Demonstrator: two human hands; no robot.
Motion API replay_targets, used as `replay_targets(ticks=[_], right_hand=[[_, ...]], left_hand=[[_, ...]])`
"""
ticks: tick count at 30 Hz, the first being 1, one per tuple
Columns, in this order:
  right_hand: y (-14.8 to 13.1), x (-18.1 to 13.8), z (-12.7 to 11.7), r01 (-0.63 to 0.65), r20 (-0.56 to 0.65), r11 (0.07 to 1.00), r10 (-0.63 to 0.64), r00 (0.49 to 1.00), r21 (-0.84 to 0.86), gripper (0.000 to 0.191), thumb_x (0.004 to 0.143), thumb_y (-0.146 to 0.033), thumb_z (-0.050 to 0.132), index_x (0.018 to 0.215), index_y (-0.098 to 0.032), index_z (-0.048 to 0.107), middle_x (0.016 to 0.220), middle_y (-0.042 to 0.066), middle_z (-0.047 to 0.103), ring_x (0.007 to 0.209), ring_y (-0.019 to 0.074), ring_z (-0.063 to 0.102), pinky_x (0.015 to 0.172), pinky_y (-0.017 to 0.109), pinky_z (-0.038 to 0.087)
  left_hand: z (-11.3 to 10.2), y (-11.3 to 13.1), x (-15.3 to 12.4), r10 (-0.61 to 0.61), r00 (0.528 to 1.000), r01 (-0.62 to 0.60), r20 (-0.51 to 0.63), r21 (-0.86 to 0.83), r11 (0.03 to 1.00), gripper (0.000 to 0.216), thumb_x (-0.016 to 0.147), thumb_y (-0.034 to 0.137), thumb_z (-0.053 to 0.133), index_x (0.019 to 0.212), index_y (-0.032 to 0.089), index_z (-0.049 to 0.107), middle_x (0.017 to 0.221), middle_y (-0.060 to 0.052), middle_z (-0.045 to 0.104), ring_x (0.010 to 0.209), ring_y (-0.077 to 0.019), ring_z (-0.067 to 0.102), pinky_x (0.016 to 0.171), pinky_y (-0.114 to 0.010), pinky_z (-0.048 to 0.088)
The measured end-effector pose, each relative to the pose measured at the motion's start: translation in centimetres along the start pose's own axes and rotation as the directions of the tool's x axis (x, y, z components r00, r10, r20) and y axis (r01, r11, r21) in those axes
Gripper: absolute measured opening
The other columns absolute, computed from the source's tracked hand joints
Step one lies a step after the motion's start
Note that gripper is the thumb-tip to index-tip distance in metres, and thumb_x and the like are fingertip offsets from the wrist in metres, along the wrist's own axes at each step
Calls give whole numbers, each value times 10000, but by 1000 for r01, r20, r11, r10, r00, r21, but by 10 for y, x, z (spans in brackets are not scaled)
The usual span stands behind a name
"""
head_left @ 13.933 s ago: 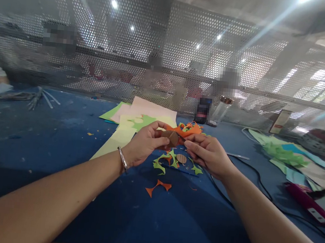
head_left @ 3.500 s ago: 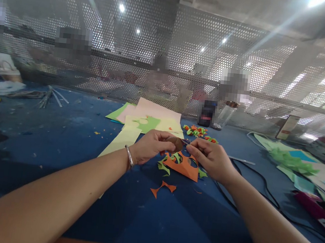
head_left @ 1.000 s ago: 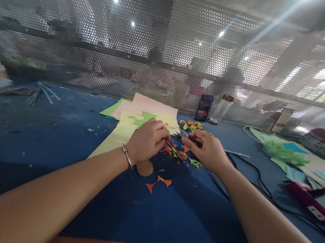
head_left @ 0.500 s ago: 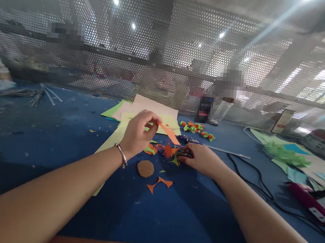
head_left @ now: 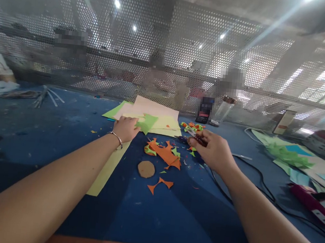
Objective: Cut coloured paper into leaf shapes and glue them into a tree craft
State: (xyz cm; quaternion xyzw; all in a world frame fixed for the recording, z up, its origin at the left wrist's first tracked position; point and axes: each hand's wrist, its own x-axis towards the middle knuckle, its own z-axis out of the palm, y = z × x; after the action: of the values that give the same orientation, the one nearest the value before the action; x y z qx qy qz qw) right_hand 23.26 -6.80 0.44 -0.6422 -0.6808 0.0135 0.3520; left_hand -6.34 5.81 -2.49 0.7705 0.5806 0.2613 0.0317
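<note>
Hands set well apart. Left hand is touching the green paper at its left edge; cannot tell if gripping. Right hand is clasping scissors. Orange scraps are lying between, slightly nearer, on the bench.

Shows green on the cut sheet, orange on the broad scrap, tan on the disc, blue across the tabletop. Repeats dots over the grey screen.

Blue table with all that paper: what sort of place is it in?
Probably a craft workshop: paper scraps and coloured sheets lie on the table, with a perforated screen behind.
</note>
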Motion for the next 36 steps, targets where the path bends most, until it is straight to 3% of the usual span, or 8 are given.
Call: replay_targets(ticks=[3, 10, 14, 17, 23, 28, 34, 36], right_hand=[[-3, -1, 0, 11, -22, 999, -10, 1000, 40, 243, 827, -450, 634, 780, -213, 605, 632, -1, 609, 583, 164, 522, 560, 277, 346], [-7, -8, 11, 43, 182, 991, -65, 981, 126, 197, 837, -396, 627, 778, -209, 610, 673, 13, 651, 601, 164, 558, 573, 280, 402], [-4, -8, 17, 74, 208, 985, -105, 972, 155, 181, 848, -382, 612, 808, -207, 625, 725, 20, 677, 630, 165, 578, 606, 287, 434], [-2, -8, 20, 99, 197, 983, -129, 972, 152, 176, 838, -379, 622, 822, -207, 656, 759, 23, 689, 668, 172, 593, 631, 290, 451], [-1, -7, 24, 102, 227, 984, -134, 965, 150, 167, 847, -372, 619, 815, -212, 654, 715, 6, 678, 649, 169, 580, 640, 299, 446], [-5, -9, 24, 79, 253, 987, -112, 961, 138, 177, 846, -384, 634, 810, -211, 647, 692, -13, 653, 606, 151, 538, 594, 286, 407], [-9, -11, 25, 93, 279, 985, -131, 951, 146, 152, 845, -364, 633, 837, -214, 652, 698, -16, 645, 624, 156, 552, 615, 294, 412], [-8, -10, 26, 95, 282, 984, -136, 950, 153, 142, 844, -357, 633, 839, -216, 652, 694, -18, 644, 620, 154, 549, 612, 292, 412]], left_hand=[[7, -5, 2, -46, 999, 45, 29, 53, 998, 375, 792, 396, 671, 1112, 202, 705, 1290, -181, 638, 1252, -466, 484, 1016, -614, 381], [5, -5, 0, -91, 994, 87, 61, 74, 993, 534, 821, 580, 632, 1209, 215, 672, 1366, -164, 553, 1274, -437, 413, 1026, -572, 365], [6, -7, 6, -160, 983, 153, 87, 86, 984, 579, 803, 645, 612, 1218, 247, 681, 1370, -166, 550, 1299, -466, 392, 1034, -597, 339], [8, -6, 13, -219, 971, 210, 98, 96, 973, 606, 772, 647, 634, 1260, 289, 664, 1366, -159, 547, 1310, -472, 389, 1038, -602, 326], [11, -3, 19, -294, 951, 283, 98, 110, 953, 476, 727, 593, 681, 1103, 304, 717, 1287, -128, 583, 1286, -430, 410, 1019, -529, 356], [6, -1, 18, -252, 960, 238, 121, 116, 964, 663, 742, 604, 653, 1329, 300, 608, 1411, -152, 508, 1310, -450, 373, 1033, -557, 314], [6, -7, 33, -279, 941, 259, 192, 123, 958, 556, 661, 578, 721, 1133, 286, 694, 1301, -139, 575, 1266, -448, 443, 1012, -556, 349], [9, -9, 36, -287, 941, 266, 180, 133, 955, 605, 679, 591, 704, 1202, 289, 661, 1329, -150, 558, 1279, -451, 438, 1013, -559, 350]])
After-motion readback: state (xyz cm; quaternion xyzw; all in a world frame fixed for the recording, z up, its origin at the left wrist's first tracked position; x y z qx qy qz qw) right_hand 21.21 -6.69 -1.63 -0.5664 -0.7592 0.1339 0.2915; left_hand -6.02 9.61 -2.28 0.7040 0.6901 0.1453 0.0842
